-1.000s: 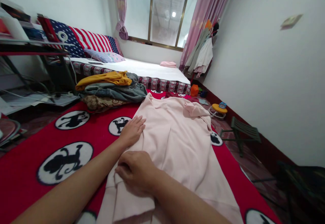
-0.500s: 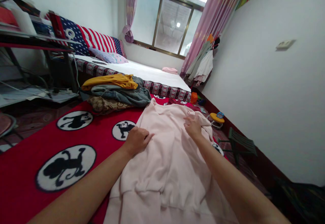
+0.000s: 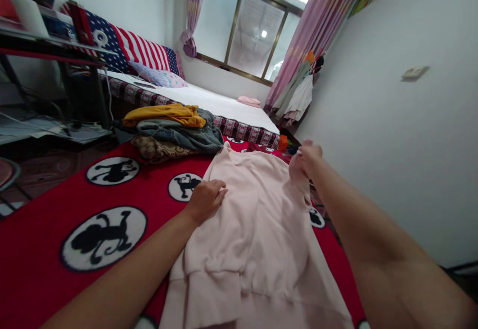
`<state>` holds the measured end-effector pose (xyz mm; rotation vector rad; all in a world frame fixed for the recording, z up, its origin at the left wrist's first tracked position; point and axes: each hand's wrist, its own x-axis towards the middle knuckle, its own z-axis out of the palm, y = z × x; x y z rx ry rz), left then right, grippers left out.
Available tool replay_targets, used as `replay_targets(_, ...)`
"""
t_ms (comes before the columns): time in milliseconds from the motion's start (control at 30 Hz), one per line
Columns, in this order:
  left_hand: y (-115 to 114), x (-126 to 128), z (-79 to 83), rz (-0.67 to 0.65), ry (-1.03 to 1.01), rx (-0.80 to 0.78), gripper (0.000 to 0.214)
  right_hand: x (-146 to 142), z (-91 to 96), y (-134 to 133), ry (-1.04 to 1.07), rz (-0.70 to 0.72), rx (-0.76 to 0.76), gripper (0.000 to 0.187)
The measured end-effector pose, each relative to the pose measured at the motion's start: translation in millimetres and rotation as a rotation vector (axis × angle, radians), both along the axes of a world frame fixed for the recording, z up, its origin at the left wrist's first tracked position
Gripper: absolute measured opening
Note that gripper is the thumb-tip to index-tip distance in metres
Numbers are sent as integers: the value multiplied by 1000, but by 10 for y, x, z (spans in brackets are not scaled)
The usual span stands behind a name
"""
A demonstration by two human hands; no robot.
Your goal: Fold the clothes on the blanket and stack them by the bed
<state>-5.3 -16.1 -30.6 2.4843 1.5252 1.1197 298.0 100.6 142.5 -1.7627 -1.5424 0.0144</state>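
Observation:
A pale pink sweatshirt (image 3: pixel 257 219) lies spread over the red blanket (image 3: pixel 157 239), its ribbed hem towards me. My left hand (image 3: pixel 207 200) rests at the garment's left side, fingers curled closed on the fabric there. Raised at the far right, my right hand (image 3: pixel 310 156) pinches a bunched part of the same sweatshirt and holds it up off the blanket. That lifted cloth hangs down from the fingers to the right side of the garment.
A pile of folded clothes (image 3: pixel 179 132), mustard on top, sits beyond my left hand. Behind it stands a bed with a white sheet (image 3: pixel 220 102). A cluttered desk (image 3: pixel 48 50) is at left, a white wall (image 3: pixel 392 135) at right.
My right hand has moved up and to the right, lifting sweatshirt fabric from the right side. My left hand stays nearly in place, its fingers slightly shifted.

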Motion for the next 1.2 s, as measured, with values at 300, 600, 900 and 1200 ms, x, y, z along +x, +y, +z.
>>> replay_targets(300,4,-93,-58,10,-126,91,43,-1198,548,-831,307,972,13,48)
replay_targets(600,13,-41,-55,133,-142,-4,52,97,-1171,-2295,-318,262,-195,52)
replay_targets(900,16,-65,53,202,-320,-49,55,561,-1398,-2933,-64,56,-472,46)
replay_targets(1200,340,-151,638,140,-362,-30,53,86,-835,-2835,515,289,-431,46)
